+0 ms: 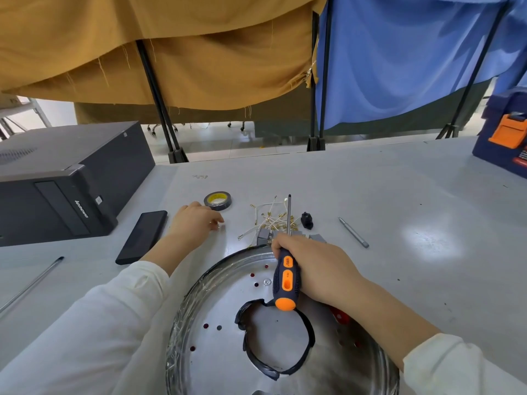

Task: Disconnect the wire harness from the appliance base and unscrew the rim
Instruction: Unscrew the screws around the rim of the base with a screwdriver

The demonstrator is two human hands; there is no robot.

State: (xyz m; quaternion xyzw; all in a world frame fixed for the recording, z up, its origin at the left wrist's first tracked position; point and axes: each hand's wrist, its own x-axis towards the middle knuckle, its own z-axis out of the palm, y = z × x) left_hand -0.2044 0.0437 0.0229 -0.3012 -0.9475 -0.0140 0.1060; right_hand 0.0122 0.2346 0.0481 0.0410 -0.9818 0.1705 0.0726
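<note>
With wires point(271, 219) loose on the counter point(399, 201) beyond the metal base point(228, 303), the unscrewing step is judged current: screwdriver point(285, 280) gripped by right hand point(316, 266), left hand point(196, 220) seemingly setting a small part down, grip unclear; next, tip to rim screw.

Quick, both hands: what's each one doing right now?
Left hand: fingers curled down on the table, apparently pinching something small; cannot tell what.
Right hand: grips the screwdriver handle, shaft pointing away.

grey table point(370, 181), tape roll point(217, 200), phone point(142, 236), wires point(271, 218)
</note>
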